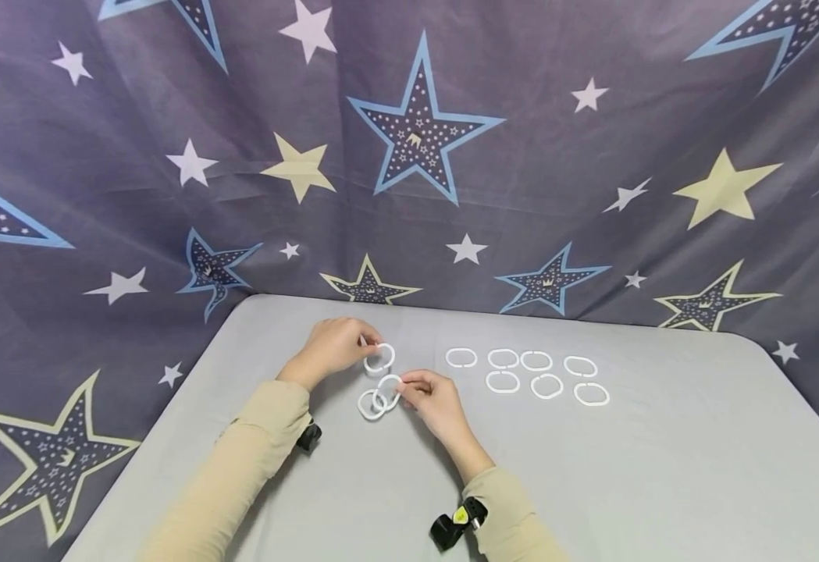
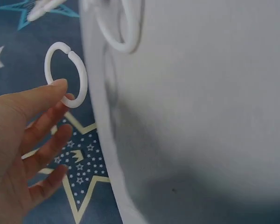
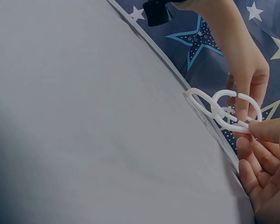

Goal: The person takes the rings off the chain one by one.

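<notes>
Between thumb and forefinger my left hand [image 1: 336,343] pinches a single white split ring [image 1: 390,349], an oval plastic link held upright. In the left wrist view a small gap shows at the top of that link [image 2: 84,77]. My right hand [image 1: 437,402] pinches another white link [image 1: 386,378] by its edge. Looped through that one is a second link [image 1: 361,406], which hangs to its left near the table. The right wrist view shows the two joined links [image 3: 200,100] close up, with the left hand [image 3: 245,60] behind them.
Several loose white links lie on the grey table [image 1: 662,468] to the right, among them one alone [image 1: 461,349] and one at the far end [image 1: 592,385]. A star-patterned curtain [image 1: 409,226] rises behind the table. Each wrist carries a black camera [image 1: 446,532].
</notes>
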Demonstrator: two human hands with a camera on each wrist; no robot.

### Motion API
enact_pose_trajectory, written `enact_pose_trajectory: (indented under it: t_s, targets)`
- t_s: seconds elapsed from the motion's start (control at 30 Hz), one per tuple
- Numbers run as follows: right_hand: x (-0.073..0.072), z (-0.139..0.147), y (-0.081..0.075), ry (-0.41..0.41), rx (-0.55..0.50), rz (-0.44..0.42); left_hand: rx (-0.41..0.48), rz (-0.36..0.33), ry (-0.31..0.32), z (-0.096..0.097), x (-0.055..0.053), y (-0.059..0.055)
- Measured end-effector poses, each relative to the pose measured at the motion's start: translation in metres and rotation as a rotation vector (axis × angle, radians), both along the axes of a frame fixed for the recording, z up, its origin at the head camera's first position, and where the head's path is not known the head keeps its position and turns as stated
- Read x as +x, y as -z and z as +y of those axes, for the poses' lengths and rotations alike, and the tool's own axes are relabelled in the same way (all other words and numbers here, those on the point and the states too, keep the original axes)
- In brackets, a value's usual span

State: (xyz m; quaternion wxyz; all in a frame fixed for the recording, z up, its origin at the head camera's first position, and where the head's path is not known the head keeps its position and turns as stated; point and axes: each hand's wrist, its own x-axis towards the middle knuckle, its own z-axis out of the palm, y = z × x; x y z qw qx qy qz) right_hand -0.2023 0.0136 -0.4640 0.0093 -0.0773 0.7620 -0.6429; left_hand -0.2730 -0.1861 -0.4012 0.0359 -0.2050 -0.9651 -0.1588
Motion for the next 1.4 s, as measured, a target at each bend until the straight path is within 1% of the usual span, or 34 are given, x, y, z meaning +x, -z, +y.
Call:
enact_pose_trajectory:
  t_s: [0.2,0.27,0.33,0.47,0.53,0.63,0.73,0.9,0.97,1.03,1.13,1.2,1.4]
  targets:
    - [-0.002,-0.001,0.001,-0.006,-0.035,-0.004,-0.028,0.025,0.098,0.007,-0.015,-0.002]
    - [-0.001,-0.001,-0.001,-0.013,-0.048,0.003,-0.037,0.025,0.132,0.009,-0.020,-0.003]
    - [0.002,-0.001,-0.006,-0.022,-0.056,0.010,-0.047,0.021,0.169,0.012,-0.024,-0.004]
    - [0.011,0.001,-0.025,-0.037,-0.059,0.017,-0.060,-0.012,0.231,0.019,-0.034,-0.002]
    - [0.016,0.001,-0.034,-0.037,-0.059,0.013,-0.059,-0.031,0.252,0.024,-0.039,-0.001]
    - [0.018,0.002,-0.038,-0.031,-0.056,0.010,-0.045,-0.055,0.271,0.032,-0.045,0.003]
    - [0.017,0.002,-0.037,-0.031,-0.056,0.010,-0.028,-0.083,0.268,0.039,-0.051,0.008]
    - [0.005,0.000,-0.009,-0.027,-0.074,0.020,-0.015,-0.128,0.244,0.046,-0.056,0.015]
    - [0.000,-0.001,0.002,-0.024,-0.085,0.025,-0.006,-0.143,0.232,0.048,-0.056,0.016]
    - [-0.001,-0.002,0.004,-0.025,-0.089,0.027,0.004,-0.156,0.217,0.049,-0.057,0.017]
    - [-0.001,-0.002,0.003,-0.022,-0.087,0.019,0.013,-0.168,0.196,0.052,-0.058,0.019]
    - [0.000,-0.002,0.000,-0.025,-0.083,0.018,0.012,-0.173,0.180,0.053,-0.060,0.020]
    - [0.013,0.001,-0.027,-0.036,-0.074,0.017,0.001,-0.179,0.158,0.058,-0.062,0.020]
